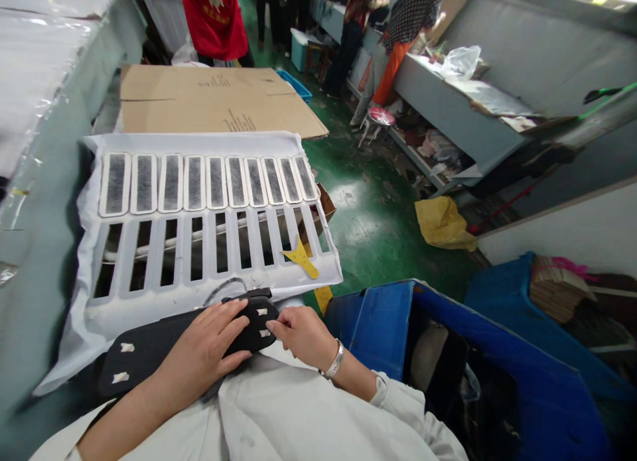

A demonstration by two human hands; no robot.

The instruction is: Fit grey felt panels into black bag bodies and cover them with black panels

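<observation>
A long black padded piece (pixel 169 335) with rounded ends and small white tabs lies across my lap, at the near edge of the white slotted board. My left hand (pixel 212 338) rests flat on the middle of it, fingers stretched out and thumb apart. My right hand (pixel 303 335), with a silver bracelet at the wrist, is closed in a pinch at the piece's right end, beside the white tabs (pixel 263 322). Whatever lies between those fingertips is too small to make out. Behind the black piece, a dark cord loop (pixel 226 285) shows on the board.
The white slotted board (pixel 164 308) holds a row of dark, white-rimmed strips (pixel 170 182) and a yellow forked tool (pixel 301 259). Flat cardboard (pixel 199 96) lies beyond. A blue bin (pixel 381 328) stands close on the right. Several people work farther back.
</observation>
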